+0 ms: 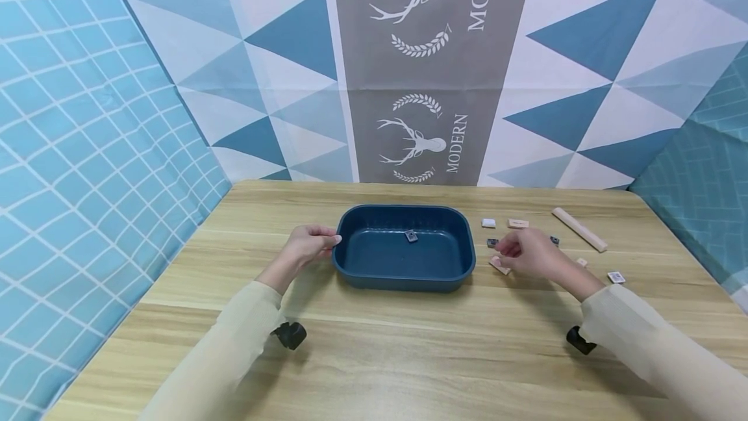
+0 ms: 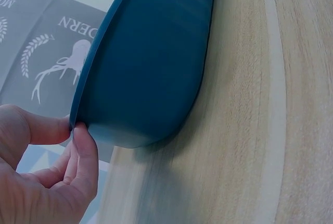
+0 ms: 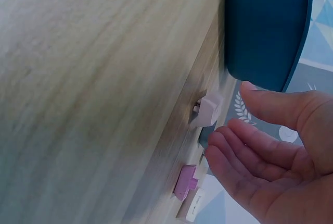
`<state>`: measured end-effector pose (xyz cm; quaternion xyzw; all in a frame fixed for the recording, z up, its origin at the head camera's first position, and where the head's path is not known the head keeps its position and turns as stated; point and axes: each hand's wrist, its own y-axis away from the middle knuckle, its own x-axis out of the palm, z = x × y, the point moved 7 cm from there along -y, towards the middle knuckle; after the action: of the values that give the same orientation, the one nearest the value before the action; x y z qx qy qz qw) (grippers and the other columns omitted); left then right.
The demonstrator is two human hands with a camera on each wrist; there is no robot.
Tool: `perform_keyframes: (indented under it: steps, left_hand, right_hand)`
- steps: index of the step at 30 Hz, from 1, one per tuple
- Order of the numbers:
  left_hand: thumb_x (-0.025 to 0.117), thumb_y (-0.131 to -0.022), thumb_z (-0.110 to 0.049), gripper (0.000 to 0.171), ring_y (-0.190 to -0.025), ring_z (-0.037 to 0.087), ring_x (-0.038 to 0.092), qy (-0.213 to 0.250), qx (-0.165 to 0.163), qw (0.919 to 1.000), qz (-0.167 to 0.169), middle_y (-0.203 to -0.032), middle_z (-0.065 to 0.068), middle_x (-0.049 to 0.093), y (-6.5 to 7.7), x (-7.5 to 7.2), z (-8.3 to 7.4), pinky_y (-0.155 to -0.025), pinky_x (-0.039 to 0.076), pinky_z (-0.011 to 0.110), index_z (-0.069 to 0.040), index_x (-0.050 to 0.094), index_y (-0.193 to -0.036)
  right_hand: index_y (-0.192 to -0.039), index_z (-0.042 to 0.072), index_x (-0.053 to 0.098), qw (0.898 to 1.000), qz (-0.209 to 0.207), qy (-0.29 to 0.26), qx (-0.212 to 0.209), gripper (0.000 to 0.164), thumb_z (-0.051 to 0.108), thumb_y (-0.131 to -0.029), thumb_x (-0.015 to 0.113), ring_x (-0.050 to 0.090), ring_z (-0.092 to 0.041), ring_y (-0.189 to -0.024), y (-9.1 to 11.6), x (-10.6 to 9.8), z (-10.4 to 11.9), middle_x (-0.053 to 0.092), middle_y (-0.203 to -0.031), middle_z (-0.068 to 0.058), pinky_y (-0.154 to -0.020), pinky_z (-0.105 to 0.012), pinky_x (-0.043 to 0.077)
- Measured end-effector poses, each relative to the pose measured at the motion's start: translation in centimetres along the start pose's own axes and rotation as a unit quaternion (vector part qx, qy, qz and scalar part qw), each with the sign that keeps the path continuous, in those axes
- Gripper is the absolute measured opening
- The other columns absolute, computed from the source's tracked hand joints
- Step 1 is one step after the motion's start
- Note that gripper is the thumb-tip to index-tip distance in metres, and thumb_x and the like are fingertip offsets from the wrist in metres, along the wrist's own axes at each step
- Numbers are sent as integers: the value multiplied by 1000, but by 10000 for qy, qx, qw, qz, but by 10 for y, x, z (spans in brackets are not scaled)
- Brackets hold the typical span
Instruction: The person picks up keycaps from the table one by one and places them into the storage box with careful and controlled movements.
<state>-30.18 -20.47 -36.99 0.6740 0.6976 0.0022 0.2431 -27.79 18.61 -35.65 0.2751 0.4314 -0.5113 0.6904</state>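
Observation:
A dark blue rectangular basin (image 1: 403, 283) stands on the wooden table with a small grey square piece (image 1: 411, 236) lying inside it. My left hand (image 1: 310, 245) pinches its left rim between thumb and fingers, as the left wrist view also shows. To the right of the basin, my right hand (image 1: 528, 253) hovers by a small pale piece (image 1: 499, 266), its fingers loosely bent. In the right wrist view, thumb and fingertips are apart with nothing between them, and a pale block (image 3: 209, 110) sits just beyond them. A small dark piece (image 1: 493, 243) lies close to the fingertips.
Behind the right hand lie a white piece (image 1: 488, 223), a pinkish block (image 1: 518, 223), another dark piece (image 1: 554, 240) and a long pale bar (image 1: 580, 229). A white square tag (image 1: 616, 277) lies farther right. Patterned cloth (image 1: 280, 83) hangs behind the table (image 1: 409, 356).

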Motion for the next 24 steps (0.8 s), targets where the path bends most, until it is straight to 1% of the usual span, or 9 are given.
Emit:
perform_keyframes:
  steps: [7,10,14,20,24]
  left_hand:
    - [66,-90,-9,32,-74,7,60,43,57,10000,37,-103,9,62,0,1,-1,-82,58,25,5,60,-118]
    - [65,-90,-9,33,-75,7,60,68,113,9999,66,-103,9,62,0,1,-1,-81,58,24,6,59,-118]
    - [66,-90,-10,32,-76,7,60,44,98,9999,56,-104,9,63,1,1,-1,-84,58,27,5,60,-118]
    - [66,-90,-11,32,-76,7,60,-30,20,10000,32,-107,10,62,1,1,-1,-90,57,30,3,60,-119]
    - [66,-90,-11,32,-75,7,60,-33,26,10000,20,-106,10,63,1,1,-1,-91,57,31,3,61,-118]
  right_hand:
    - [-91,-2,71,10000,-19,24,-12,17,10,-80,75,63,-14,-74,3,0,-2,71,-82,-9,-63,-24,52]
    - [-91,-2,71,10000,7,56,-25,15,8,-80,74,63,-14,-73,4,1,-3,71,-82,-11,-63,-26,53]
    - [-91,-3,71,9999,79,69,-37,14,7,-81,74,64,-15,-74,6,3,-5,71,-83,-11,-64,-29,55]
    - [-90,-2,71,9999,97,124,-10,16,10,-80,75,64,-15,-73,8,5,-9,71,-82,-10,-64,-29,54]
    - [-89,-2,71,9998,110,144,-47,17,12,-79,77,63,-14,-73,8,6,-10,71,-81,-10,-63,-29,54]
